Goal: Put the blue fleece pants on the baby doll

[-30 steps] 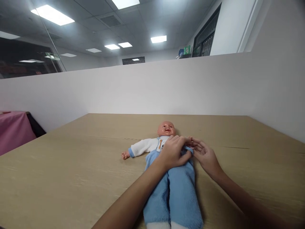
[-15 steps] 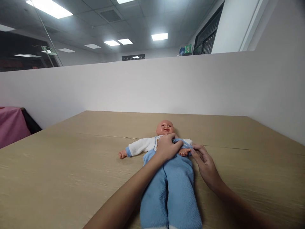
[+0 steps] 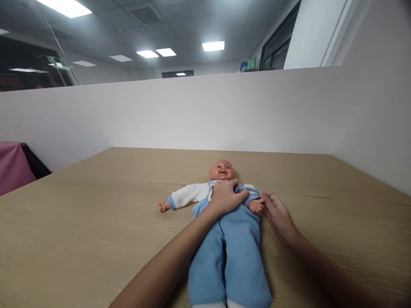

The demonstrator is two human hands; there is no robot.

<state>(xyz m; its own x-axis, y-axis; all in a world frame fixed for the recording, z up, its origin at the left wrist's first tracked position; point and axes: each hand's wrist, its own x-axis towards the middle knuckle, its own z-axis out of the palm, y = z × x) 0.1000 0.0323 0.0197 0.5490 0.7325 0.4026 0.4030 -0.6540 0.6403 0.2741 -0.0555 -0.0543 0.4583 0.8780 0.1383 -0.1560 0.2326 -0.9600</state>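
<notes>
A baby doll lies on its back on the table, head away from me. It wears a white top with blue trim and fuzzy blue trousers. Across its chest rests my left hand, fingers curled on the blue-edged cloth of the top. At the doll's bent arm, my right hand pinches the blue edge of the sleeve between thumb and fingers. The doll's small hand sticks out of the blue cuff beside my right fingertips. My left palm hides part of the doll's chest.
The wooden table runs back to a white partition, which also stands along the right. A pink cloth hangs over something dark beyond the table's left edge.
The doll's hand by my right fingers has shifted right and turned outward, with more of it showing. My right hand moved slightly with the blue edge; my left hand stays on the chest.
</notes>
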